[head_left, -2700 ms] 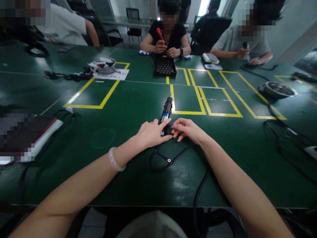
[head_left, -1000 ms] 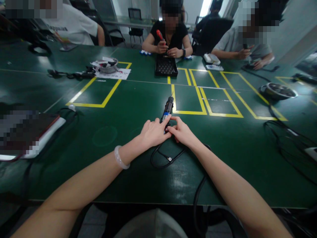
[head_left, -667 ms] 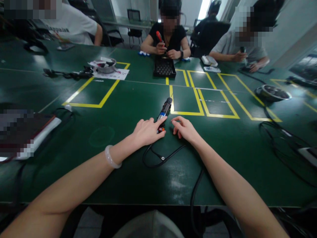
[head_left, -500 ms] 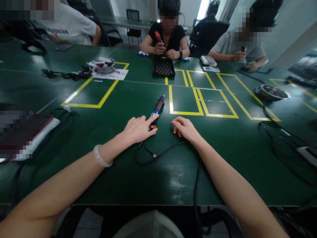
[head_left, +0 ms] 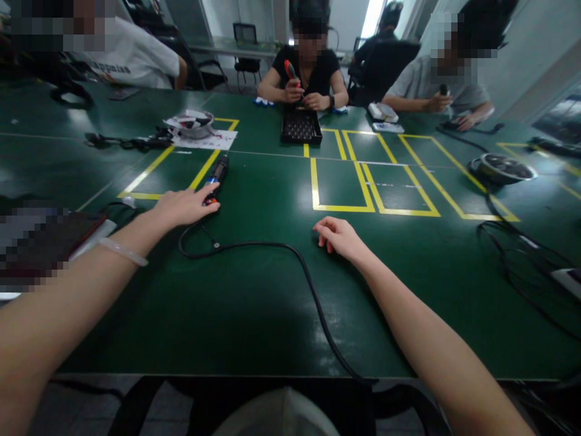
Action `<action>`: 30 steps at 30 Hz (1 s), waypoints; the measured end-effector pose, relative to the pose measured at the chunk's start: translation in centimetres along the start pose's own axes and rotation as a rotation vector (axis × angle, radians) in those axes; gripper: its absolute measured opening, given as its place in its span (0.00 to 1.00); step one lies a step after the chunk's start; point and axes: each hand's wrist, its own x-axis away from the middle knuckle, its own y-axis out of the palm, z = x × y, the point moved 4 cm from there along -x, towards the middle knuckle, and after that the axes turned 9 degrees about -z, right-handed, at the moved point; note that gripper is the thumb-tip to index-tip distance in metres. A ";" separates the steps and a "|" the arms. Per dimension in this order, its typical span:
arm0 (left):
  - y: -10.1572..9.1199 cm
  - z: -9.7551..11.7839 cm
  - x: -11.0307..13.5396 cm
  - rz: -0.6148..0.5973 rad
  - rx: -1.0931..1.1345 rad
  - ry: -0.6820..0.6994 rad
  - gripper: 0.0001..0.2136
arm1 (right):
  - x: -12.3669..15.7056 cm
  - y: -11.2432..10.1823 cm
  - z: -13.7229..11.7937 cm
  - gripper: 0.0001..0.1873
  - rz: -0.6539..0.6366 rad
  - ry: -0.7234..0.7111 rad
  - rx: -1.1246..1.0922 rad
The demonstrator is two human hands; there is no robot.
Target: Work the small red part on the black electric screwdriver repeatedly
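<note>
Black cable (head_left: pixel 310 283), one; one tool (head_left: pixel 220 169), gripped by the left hand (head_left: pixel 184 206) (right hand (head_left: pixel 340 236) loosely curled).

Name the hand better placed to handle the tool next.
Left, probably: the left hand is on the tool, while the right hand lies apart from it, loosely curled.

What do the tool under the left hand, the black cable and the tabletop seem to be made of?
Tool: perhaps dark hard plastic or painted metal, given its faint highlights; the left hand hides part.
Black cable: probably rubber or soft plastic, satin, bending in smooth curves.
Tabletop: green, glossy coating or laminate, judging by reflections; core unclear.
</note>
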 end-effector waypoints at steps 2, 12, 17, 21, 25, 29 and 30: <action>0.1 -2.2 -1.2 -0.021 -0.022 -0.067 0.36 | 0.0 0.1 0.1 0.10 -0.007 0.000 -0.003; 0.5 -6.3 -5.2 -0.109 0.021 -0.212 0.42 | -0.1 0.2 0.3 0.10 -0.037 -0.011 0.016; 0.5 -6.0 -4.9 -0.099 0.069 -0.231 0.39 | 0.0 0.1 0.1 0.10 -0.043 -0.014 0.045; 0.4 -5.4 -3.8 -0.071 0.100 -0.246 0.35 | 0.0 0.1 0.0 0.11 -0.046 -0.011 0.065; 0.2 -4.0 -2.4 -0.040 0.115 -0.215 0.36 | 0.0 0.2 -0.1 0.11 -0.047 -0.001 0.065; 0.0 -1.3 -0.8 0.021 0.088 -0.129 0.34 | 0.0 0.3 -0.4 0.11 -0.019 -0.006 0.036; -0.1 -0.4 -0.4 0.032 0.080 -0.112 0.33 | 0.1 0.2 -0.5 0.11 0.013 -0.019 0.037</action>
